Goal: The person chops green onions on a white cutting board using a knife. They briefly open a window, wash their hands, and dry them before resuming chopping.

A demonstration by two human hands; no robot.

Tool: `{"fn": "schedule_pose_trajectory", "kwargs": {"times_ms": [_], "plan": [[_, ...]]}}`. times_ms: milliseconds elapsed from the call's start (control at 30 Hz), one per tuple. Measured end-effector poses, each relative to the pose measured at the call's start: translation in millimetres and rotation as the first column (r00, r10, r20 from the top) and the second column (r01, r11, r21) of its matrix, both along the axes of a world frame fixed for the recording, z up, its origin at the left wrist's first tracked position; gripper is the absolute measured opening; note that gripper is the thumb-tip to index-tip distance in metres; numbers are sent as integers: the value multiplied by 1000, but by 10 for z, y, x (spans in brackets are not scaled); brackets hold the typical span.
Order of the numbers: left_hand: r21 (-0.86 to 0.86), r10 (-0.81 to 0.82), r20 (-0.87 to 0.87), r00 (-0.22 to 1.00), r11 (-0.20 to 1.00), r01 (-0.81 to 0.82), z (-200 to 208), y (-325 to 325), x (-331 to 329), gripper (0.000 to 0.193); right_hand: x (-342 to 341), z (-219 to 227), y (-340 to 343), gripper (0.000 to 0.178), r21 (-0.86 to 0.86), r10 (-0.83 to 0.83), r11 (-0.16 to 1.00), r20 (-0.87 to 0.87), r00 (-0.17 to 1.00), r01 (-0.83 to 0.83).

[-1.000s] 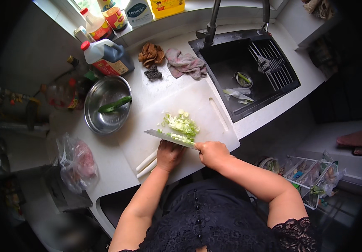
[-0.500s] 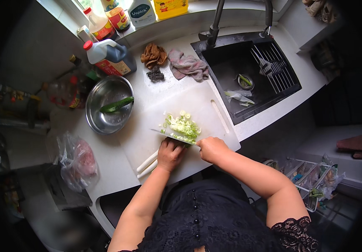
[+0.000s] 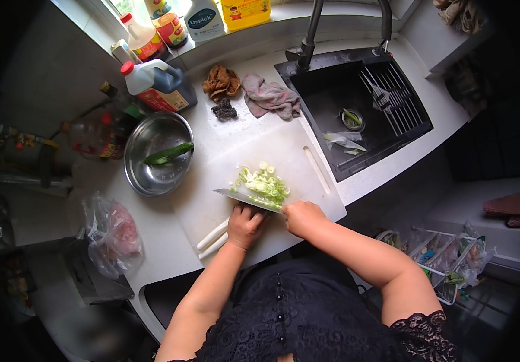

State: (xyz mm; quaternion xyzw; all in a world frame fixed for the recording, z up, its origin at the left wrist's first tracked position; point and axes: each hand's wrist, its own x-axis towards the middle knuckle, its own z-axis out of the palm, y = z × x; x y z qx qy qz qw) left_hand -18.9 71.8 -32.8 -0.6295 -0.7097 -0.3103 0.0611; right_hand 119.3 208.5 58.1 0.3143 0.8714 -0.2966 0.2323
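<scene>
My right hand (image 3: 304, 218) is closed around the handle of a kitchen knife (image 3: 242, 198), whose broad blade points left across the white cutting board (image 3: 209, 196). On the near side of the blade, my left hand (image 3: 247, 225) presses down with curled fingers on green onions. Their white stalks (image 3: 213, 239) stick out to the left below my wrist; the part under my fingers is mostly hidden. Against the far side of the blade lies a loose pile of sliced green onion (image 3: 263, 184), pale green and white rings.
A steel bowl (image 3: 132, 158) holding a cucumber (image 3: 169, 153) stands left of the board, with a bag of pinkish food (image 3: 118, 232) nearer me. Behind are a scouring pad (image 3: 224, 110), a cloth (image 3: 270, 96) and a jug (image 3: 160, 87). The black sink (image 3: 317, 130) lies right.
The knife blade has tilted so that more of its flat face shows. Both hands stay in nearly the same place, and the whole view has shifted slightly.
</scene>
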Motion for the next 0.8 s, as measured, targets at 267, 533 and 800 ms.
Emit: {"fn": "schedule_pose_trajectory", "kwargs": {"times_ms": [267, 533, 800], "plan": [[6, 0, 11, 1000, 1000, -1, 44, 14, 7, 26, 174, -162, -29, 23, 29, -47, 998, -7, 999, 47], [-8, -5, 21, 1000, 1000, 5, 76, -16, 20, 27, 302, -231, -47, 22, 35, -156, 985, -256, 954, 170], [-11, 52, 57, 997, 999, -52, 4, 6, 94, 28, 253, 91, -48, 21, 19, -42, 999, -61, 997, 43]]}}
